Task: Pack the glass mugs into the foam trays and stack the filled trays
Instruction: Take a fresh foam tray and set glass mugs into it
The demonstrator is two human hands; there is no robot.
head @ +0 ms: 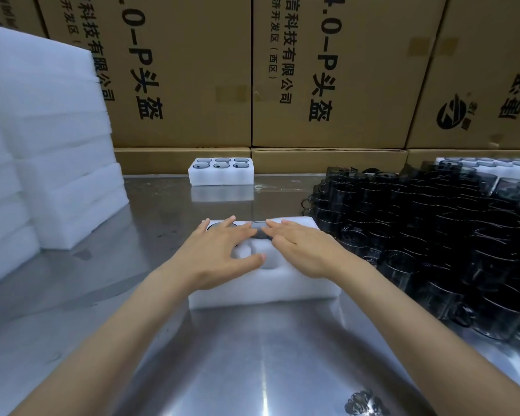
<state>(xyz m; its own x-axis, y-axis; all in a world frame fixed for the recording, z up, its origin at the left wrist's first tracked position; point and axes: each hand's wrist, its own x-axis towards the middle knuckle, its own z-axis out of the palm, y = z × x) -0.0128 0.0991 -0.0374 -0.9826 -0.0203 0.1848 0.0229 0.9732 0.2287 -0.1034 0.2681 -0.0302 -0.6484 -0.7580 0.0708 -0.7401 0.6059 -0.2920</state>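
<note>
At the far left a tall stack of white foam (42,130) stands on the steel table (228,355), reaching well above the work area. Right of it, at the far edge of the table against the cardboard boxes (192,70), sits a filled tray (221,175) with six dark mugs showing as rims in two rows of three.

In the middle, near the person, lies the near tray (264,286). The left hand (219,253) lies flat on its left part, fingers spread and fairly straight, thumb stretched toward the right across a hollow; it grips nothing, only presses or rests on the foam and the mug tops beneath. A mug (258,232) sits in a middle pocket at the tray's far side, its dark round rim showing between the two sets of fingertips. The right hand (306,250) lies on the tray's right part, fingers straight and together, their tips touching that mug's rim; it too holds nothing. What fills the pockets under the palms cannot be told.

To the right, a large crowd of loose dark glass mugs (433,244) stands packed together on the table, just beside the near tray. Beyond them, at the far right, more trays (487,165) with mugs are partly seen.
</note>
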